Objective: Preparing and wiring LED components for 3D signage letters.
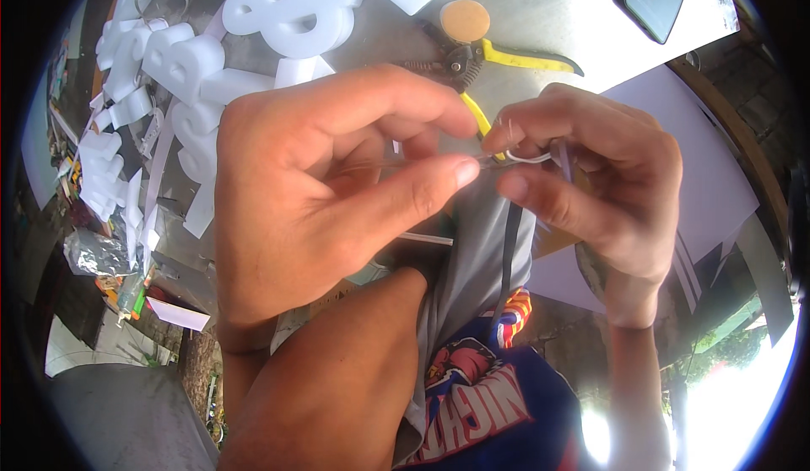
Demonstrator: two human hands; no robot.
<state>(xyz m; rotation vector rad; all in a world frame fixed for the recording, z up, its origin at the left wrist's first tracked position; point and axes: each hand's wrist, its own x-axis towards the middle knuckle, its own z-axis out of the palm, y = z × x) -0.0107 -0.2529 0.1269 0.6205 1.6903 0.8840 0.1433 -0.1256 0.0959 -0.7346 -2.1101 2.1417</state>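
Note:
Thin pale wire [530, 158] runs between my two hands, held up in the middle of the view. My left hand [291, 184] is closed, its thumb and fingers bent round a thin see-through strand that passes behind the thumb tip. Close by, my right hand [620, 167] pinches the white wire between thumb and forefinger, with a loop of it curving toward the palm. The fingertips of both hands almost meet, and the exact joint between the strands is too small to make out. Just beyond them lie wire strippers [527, 56] with yellow handles, partly hidden by my fingers.
Several white cut-out letters [308, 20] are heaped on the metal table [553, 7] at the far left. A round tan disc [465, 21] sits by the strippers. A phone [656, 0] lies far right, above white sheets [692, 150]. Crumpled clear plastic [99, 252] is at left.

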